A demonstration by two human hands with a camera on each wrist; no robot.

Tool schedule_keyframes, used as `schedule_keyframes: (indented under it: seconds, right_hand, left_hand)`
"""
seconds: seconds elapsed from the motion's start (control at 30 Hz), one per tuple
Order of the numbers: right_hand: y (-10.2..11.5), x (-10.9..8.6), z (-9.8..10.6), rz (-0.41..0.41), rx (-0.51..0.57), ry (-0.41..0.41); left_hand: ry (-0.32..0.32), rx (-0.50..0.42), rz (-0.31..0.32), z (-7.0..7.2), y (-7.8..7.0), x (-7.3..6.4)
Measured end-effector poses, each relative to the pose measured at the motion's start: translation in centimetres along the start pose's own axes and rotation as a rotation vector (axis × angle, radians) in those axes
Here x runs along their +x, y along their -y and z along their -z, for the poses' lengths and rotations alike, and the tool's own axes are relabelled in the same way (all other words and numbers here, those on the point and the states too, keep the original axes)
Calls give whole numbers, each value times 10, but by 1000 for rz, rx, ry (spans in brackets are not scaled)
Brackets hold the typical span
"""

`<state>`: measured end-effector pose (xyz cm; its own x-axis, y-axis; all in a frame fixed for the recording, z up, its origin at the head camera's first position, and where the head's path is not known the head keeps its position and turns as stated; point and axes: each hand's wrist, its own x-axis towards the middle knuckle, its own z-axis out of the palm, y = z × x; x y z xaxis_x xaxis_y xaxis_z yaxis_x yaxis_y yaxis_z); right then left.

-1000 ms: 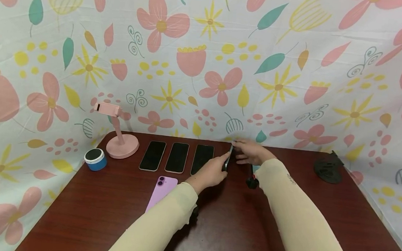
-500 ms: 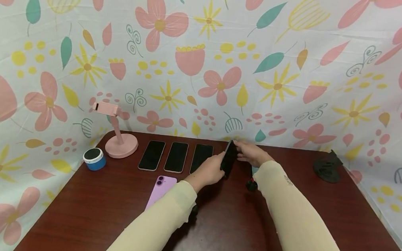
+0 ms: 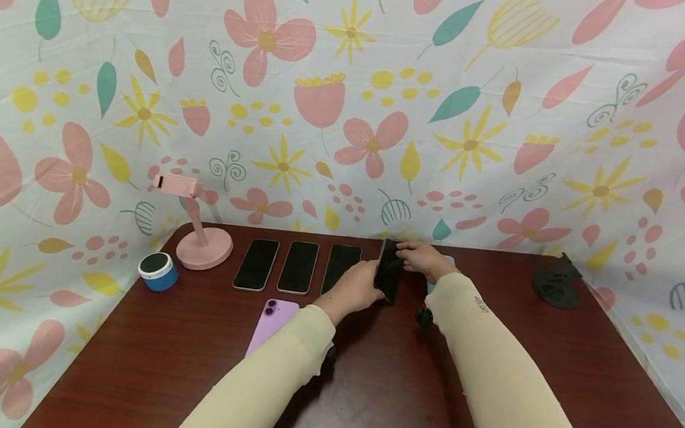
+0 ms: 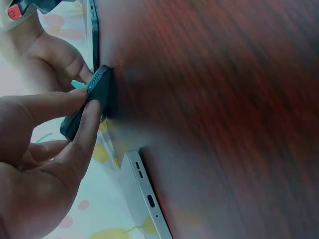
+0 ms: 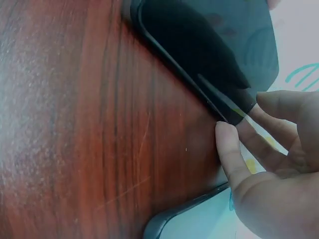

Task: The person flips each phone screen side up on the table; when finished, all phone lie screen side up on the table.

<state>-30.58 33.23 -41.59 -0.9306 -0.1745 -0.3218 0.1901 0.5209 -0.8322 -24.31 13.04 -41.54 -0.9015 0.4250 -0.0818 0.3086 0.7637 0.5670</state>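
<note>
A black-screened smartphone (image 3: 389, 272) is tilted near the back edge of the table, its dark screen showing. My left hand (image 3: 351, 286) holds its near left end; in the left wrist view, thumb and finger pinch the phone (image 4: 102, 92) from both sides. My right hand (image 3: 427, 259) is at the far right corner. In the right wrist view, that hand (image 5: 279, 154) pinches the phone's corner (image 5: 234, 112), thumb against the edge and other fingers partly behind it. Left of it, three phones lie in a row screen up: one (image 3: 256, 265), another (image 3: 298, 267), and a third (image 3: 341, 263).
A purple phone (image 3: 268, 323) lies back up, partly under my left sleeve. A pink phone stand (image 3: 205, 248) and a blue-white cylinder (image 3: 158, 271) are at left. A black stand (image 3: 556, 284) is at right. A light-blue item (image 3: 450, 259) shows behind my right wrist.
The phone in my hands has turned from nearly edge-on to showing its dark screen, tilting lower. Both hands have stayed near the same spot; the head view shifted slightly.
</note>
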Motion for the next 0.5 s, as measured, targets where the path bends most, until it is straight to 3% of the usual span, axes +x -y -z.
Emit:
schedule_keyframes:
  seconds: [0.5]
  right_hand:
    - [-5,6,-4,-3,-116,-45]
  left_hand:
    - [-65,208,-5,-6,-7,-1]
